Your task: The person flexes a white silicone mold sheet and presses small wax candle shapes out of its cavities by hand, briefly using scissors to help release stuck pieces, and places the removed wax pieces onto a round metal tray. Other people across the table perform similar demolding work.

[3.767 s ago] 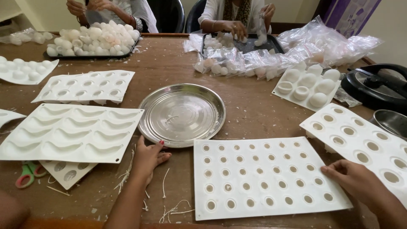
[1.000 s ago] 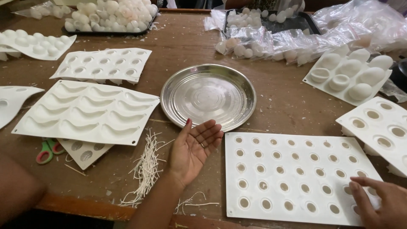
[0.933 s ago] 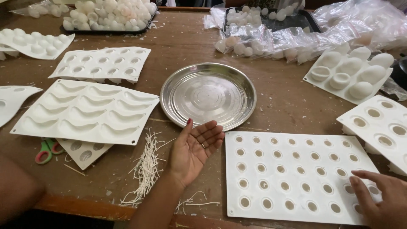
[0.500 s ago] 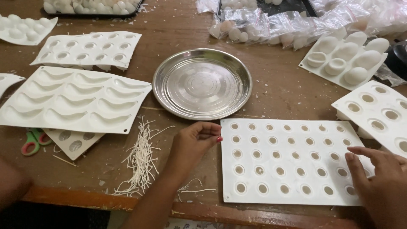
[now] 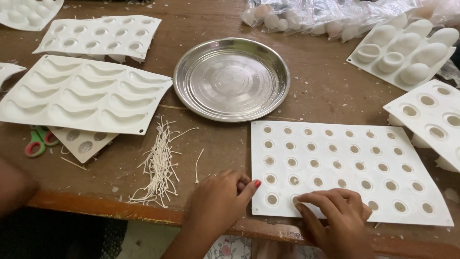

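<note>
Both hands at near edge of flat white silicone mould with small round wells (image 5: 347,170): left hand (image 5: 220,204) loosely curled beside it, right hand (image 5: 335,216) fingertips pressing it flat, grasping nothing.

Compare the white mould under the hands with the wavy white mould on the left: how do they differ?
The flat mould under the right hand has many small round holes in rows; the wavy mould has fewer, long curved hollows. The flat mould lies at the table's near edge, touched by both the left hand and right; the wavy mould lies untouched, farther left. Both are white, rectangular and empty.
</note>
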